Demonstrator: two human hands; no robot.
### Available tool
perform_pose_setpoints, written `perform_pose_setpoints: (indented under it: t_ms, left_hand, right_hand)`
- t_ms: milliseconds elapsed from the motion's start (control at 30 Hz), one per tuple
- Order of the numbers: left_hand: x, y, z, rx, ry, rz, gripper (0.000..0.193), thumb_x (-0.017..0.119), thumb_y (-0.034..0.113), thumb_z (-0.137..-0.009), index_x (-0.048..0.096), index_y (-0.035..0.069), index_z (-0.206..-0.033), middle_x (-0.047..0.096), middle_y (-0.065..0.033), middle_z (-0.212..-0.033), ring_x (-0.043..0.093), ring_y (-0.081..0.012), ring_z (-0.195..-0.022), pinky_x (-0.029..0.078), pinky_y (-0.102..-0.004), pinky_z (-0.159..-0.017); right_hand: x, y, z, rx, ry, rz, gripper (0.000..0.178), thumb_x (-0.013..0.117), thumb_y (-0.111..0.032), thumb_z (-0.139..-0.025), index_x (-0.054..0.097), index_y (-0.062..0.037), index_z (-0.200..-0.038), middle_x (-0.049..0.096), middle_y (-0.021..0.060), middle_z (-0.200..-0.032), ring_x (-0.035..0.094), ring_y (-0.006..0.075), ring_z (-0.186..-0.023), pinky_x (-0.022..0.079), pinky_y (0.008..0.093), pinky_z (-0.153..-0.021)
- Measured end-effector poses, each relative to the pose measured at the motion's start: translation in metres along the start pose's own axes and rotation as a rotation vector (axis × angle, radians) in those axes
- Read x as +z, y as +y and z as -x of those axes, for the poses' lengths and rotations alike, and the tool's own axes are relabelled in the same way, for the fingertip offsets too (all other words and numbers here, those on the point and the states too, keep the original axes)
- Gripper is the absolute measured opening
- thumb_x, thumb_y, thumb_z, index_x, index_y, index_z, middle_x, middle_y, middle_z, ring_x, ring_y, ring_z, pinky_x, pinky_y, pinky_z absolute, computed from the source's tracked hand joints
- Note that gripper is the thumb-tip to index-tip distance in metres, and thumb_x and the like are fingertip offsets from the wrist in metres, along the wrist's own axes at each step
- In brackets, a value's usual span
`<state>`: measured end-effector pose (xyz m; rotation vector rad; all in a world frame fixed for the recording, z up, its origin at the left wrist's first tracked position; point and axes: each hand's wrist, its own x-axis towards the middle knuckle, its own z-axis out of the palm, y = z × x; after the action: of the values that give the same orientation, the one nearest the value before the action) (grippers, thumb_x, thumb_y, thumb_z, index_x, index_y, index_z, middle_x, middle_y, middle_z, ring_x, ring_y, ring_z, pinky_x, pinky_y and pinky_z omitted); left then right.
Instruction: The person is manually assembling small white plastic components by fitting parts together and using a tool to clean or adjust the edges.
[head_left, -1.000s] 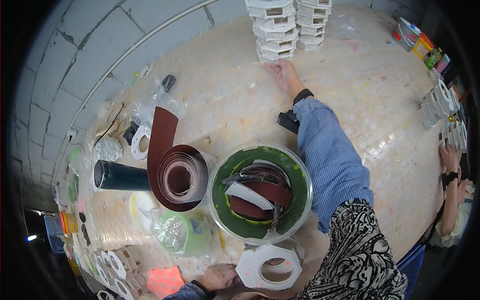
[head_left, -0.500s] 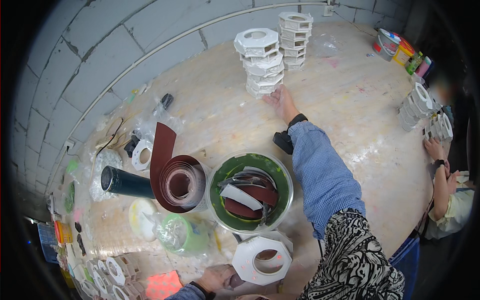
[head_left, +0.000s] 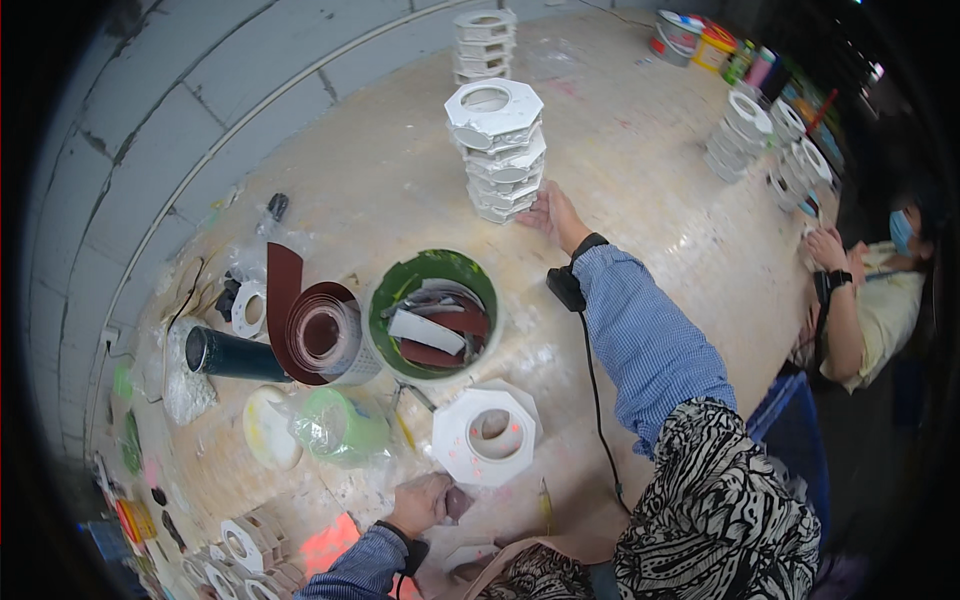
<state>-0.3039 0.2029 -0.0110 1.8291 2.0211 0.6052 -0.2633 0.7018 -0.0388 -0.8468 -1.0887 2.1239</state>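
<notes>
One broad work table (head_left: 680,250) spreads before us, pale and stained, and everything we handle sits on it. Near its far side stands our tallest thing, a stack (head_left: 505,165) of white octagonal frames with round openings, slightly uneven but upright. Our right hand (head_left: 558,215) is at the stack's lower right side, fingers loosely curved and touching it; some fingertips are hidden, so we cannot tell whether it grips. We judge the frames rigid, light singly and heavier together, with brittle-looking edges and a dusty, perhaps slippery surface. Loose layers could slide, so low and from two opposite sides seems the safest hold. Behind it rises a second stack (head_left: 484,48), well apart from our fingers.

Nearer us is a bucket (head_left: 425,268), green inside, with dark red and white strips in it. Just beside it, to the left, stands a roll (head_left: 292,345) of dark red sheet. Below the bucket, a single white frame (head_left: 455,430) shows reddish spots; its flat rim offers a good hold.

Next to that frame our left hand (head_left: 418,503) is curled, seemingly pinching a small brown piece (head_left: 457,504), which looks thin, light and easily bent.
</notes>
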Motion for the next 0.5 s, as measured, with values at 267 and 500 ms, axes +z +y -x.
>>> perform_pose_setpoints:
  t_ms: [267,500]
  left_hand:
    - [0.005,0.003,-0.011,-0.06,0.016,0.0,0.006,0.052,0.009,-0.079,0.057,0.006,-0.081,0.059,-0.0125,-0.07,0.059,-0.0317,-0.063,0.046,-0.0394,-0.055]
    - [-0.03,0.006,-0.009,-0.345,-0.304,0.564,0.015,0.046,0.008,-0.088,0.057,-0.001,-0.089,0.059,-0.0082,-0.067,0.058,-0.0165,-0.054,0.048,-0.0286,-0.052]
  right_hand:
    - [-0.07,-0.021,0.112,0.076,0.218,0.07,0.06,0.029,-0.048,-0.093,0.043,0.0025,-0.121,0.055,0.0214,-0.11,0.058,0.032,-0.094,0.047,0.0389,-0.085]
    - [-0.116,-0.02,0.212,0.073,0.277,0.128,0.065,0.031,-0.053,-0.091,0.041,0.0009,-0.125,0.055,0.0198,-0.112,0.06,0.0302,-0.093,0.048,0.037,-0.083]
